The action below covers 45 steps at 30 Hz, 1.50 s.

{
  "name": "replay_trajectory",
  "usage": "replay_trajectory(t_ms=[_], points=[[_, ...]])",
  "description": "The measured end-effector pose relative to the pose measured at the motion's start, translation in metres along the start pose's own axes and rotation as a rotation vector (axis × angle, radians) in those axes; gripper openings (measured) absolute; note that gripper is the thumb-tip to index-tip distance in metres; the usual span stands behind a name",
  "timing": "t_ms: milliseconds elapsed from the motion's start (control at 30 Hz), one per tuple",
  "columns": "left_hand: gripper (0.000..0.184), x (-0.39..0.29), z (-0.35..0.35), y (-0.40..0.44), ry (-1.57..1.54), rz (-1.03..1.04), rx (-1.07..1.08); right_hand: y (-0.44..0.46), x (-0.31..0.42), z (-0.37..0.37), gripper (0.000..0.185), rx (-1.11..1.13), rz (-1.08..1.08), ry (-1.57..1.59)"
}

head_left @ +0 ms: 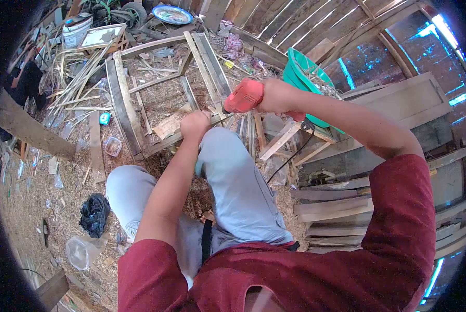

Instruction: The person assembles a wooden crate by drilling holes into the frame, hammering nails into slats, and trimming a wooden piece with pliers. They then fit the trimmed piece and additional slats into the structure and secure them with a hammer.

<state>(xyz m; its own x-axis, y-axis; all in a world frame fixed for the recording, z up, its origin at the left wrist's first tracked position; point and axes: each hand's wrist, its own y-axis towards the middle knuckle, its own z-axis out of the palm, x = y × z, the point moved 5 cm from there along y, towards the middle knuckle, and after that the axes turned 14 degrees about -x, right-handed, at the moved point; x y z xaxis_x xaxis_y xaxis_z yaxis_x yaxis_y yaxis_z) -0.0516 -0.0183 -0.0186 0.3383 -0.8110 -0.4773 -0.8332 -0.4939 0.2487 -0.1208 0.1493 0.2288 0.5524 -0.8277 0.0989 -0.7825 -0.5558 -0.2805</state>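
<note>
A rough wooden frame with several rails stands on the floor in front of my knees. My left hand is closed over its near rail, close to the right corner. In my right hand is a red power drill, gripped by its handle. The drill's nose points left at the frame's near right corner. Whether its tip touches the wood I cannot tell. A black cord hangs from below the drill's handle and runs down past my right knee.
A green basin stands beyond my right forearm. Wooden panels and slats are stacked at right. A black plastic bag, a clear plastic container and a small tub lie on the shavings at left. Thin wood strips are heaped behind.
</note>
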Motion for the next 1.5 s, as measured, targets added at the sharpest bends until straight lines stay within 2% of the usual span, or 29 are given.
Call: replay_trajectory(t_ms=[167,367,567,667,767,867,967,1067,1167,1267,1500], points=[[0.054,-0.001,-0.005,0.002,-0.011,-0.038,0.085,0.003,0.001,0.001,0.030,-0.007,-0.033,-0.045],[0.053,-0.004,-0.012,0.000,0.020,0.019,0.078,0.003,0.005,-0.001,0.030,0.007,0.004,-0.049],[0.053,0.006,0.012,0.007,0.000,-0.045,0.098,-0.003,0.009,-0.006,0.028,0.005,-0.003,-0.016],[0.054,-0.001,-0.003,0.003,0.024,0.035,0.088,-0.012,0.015,-0.011,0.025,-0.045,-0.062,0.019],[0.054,0.007,0.010,0.008,-0.016,-0.091,0.088,-0.012,0.011,-0.009,0.027,-0.008,0.029,0.017],[0.053,0.006,0.008,0.009,0.013,-0.067,0.070,-0.011,0.007,-0.010,0.026,-0.057,-0.048,0.026],[0.053,0.004,0.005,0.008,0.015,-0.027,0.058,-0.009,0.003,-0.007,0.025,-0.007,-0.004,-0.004],[0.052,-0.004,-0.013,0.005,0.023,0.022,0.030,-0.006,-0.002,-0.006,0.023,-0.011,-0.094,0.072],[0.051,-0.004,-0.019,0.006,0.017,-0.040,0.008,-0.013,0.006,-0.016,0.024,0.074,-0.078,0.149],[0.051,-0.002,-0.024,0.007,0.064,-0.016,0.024,-0.008,-0.002,-0.014,0.026,-0.083,-0.219,0.094],[0.050,-0.015,-0.042,0.003,0.043,-0.121,0.039,-0.029,-0.009,-0.021,0.030,-0.230,-0.177,0.300]])
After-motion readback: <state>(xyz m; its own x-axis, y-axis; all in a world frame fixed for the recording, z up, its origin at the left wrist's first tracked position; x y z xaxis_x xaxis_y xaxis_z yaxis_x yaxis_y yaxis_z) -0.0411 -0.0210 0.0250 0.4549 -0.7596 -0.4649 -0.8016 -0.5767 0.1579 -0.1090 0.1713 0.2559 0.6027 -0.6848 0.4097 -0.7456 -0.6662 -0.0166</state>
